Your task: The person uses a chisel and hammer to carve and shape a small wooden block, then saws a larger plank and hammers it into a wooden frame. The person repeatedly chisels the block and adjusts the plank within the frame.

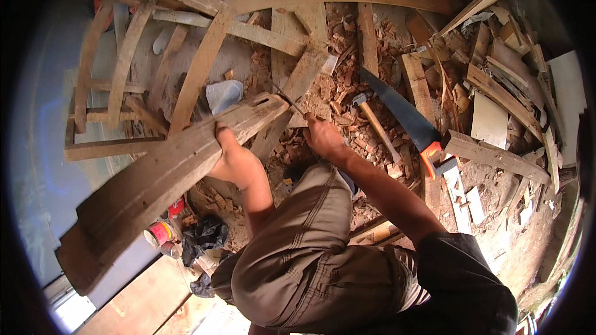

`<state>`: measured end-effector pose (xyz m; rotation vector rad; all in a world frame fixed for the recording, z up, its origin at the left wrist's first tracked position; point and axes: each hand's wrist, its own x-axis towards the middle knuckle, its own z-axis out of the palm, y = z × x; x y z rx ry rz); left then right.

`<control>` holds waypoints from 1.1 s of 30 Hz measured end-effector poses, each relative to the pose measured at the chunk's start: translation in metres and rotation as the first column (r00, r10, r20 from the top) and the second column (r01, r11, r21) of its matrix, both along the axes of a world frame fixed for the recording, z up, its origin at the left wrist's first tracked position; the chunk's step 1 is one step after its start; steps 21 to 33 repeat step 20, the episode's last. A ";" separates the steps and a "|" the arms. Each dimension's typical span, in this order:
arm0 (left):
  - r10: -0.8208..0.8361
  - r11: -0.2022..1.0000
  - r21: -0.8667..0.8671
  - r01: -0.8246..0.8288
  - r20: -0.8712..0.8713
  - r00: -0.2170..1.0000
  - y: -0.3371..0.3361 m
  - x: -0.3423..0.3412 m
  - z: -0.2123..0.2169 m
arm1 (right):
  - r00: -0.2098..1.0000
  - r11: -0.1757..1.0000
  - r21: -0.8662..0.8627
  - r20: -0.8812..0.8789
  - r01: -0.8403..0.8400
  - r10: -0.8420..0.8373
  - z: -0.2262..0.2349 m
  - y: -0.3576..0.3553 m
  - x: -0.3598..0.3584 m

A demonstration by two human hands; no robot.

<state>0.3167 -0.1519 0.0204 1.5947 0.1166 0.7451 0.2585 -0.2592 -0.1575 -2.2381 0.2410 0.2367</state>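
Note:
My left hand (234, 160) grips a long, worn wooden plank (167, 170) from its near side, thumb over the top edge. The plank runs from the lower left up to the middle, and a narrow slot is cut near its far end. My right hand (324, 139) is closed round a thin, dark metal tool (292, 103), its kind unclear. The tool's shaft crosses just at the plank's slotted end; I cannot tell whether it touches. Beyond that end lies a thick wooden beam (307, 74). Right of my right hand, a hammer (377, 125) with a wooden handle lies on the chips.
A handsaw (406, 118) with an orange-and-black handle lies right of the hammer. A wooden frame with slats (205, 74) stands at the upper left. Scrap boards (503, 96) pile up on the right. Cans (160, 234) and a black plastic bag (208, 236) sit at the lower left.

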 end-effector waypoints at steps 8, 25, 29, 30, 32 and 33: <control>0.007 0.998 0.060 -0.009 0.030 1.000 0.005 -0.007 -0.005 | 0.999 0.999 0.034 0.028 0.023 -0.024 0.015 0.007 -0.002; -0.082 0.986 0.138 0.095 -0.097 0.992 0.005 -0.027 -0.008 | 0.992 0.995 0.083 0.108 0.049 -0.058 0.020 -0.002 -0.004; -0.082 0.986 0.138 0.095 -0.097 0.992 0.005 -0.027 -0.008 | 0.992 0.995 0.083 0.108 0.049 -0.058 0.020 -0.002 -0.004; -0.082 0.986 0.138 0.095 -0.097 0.992 0.005 -0.027 -0.008 | 0.992 0.995 0.083 0.108 0.049 -0.058 0.020 -0.002 -0.004; -0.082 0.986 0.138 0.095 -0.097 0.992 0.005 -0.027 -0.008 | 0.992 0.995 0.083 0.108 0.049 -0.058 0.020 -0.002 -0.004; -0.082 0.986 0.138 0.095 -0.097 0.992 0.005 -0.027 -0.008 | 0.992 0.995 0.083 0.108 0.049 -0.058 0.020 -0.002 -0.004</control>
